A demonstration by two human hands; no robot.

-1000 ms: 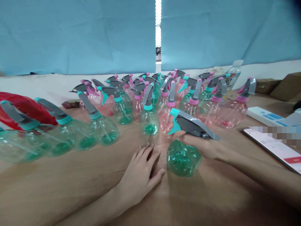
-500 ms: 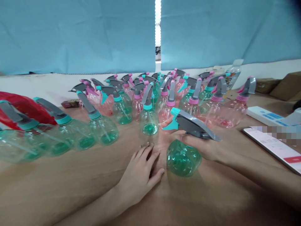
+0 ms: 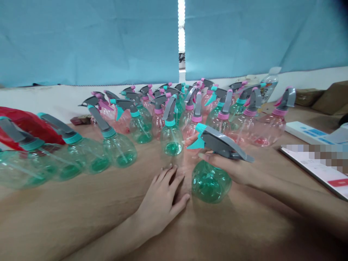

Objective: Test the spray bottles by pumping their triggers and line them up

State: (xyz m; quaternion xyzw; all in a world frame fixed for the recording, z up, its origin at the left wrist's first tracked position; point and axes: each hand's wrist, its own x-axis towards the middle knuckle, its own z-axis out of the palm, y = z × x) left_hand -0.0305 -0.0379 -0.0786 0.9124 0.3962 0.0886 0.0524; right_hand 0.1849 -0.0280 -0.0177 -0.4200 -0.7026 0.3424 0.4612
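My right hand [image 3: 231,167] grips a green spray bottle [image 3: 211,183] round its neck, below a grey and turquoise trigger head. The nozzle points left, and the bottle's neck is hidden behind my fingers. On the wooden table [image 3: 89,214], my left hand [image 3: 160,199] lies flat with its fingers apart, holding nothing, just left of that bottle. Straight ahead of my left fingertips stands another green spray bottle [image 3: 172,139] with a turquoise collar. Several green spray bottles [image 3: 119,148] stand in a row to the left.
Behind my hands crowd several pink spray bottles [image 3: 266,132] and green ones. To the right lie a phone [image 3: 307,163] and a white and blue box [image 3: 307,132]. A clear drink bottle [image 3: 269,85] and brown cartons [image 3: 331,99] stand farther back. A red bag [image 3: 35,127] is at left.
The gripped spray bottle and my right hand have shifted very slightly left in the view. My left hand has stayed where it was.
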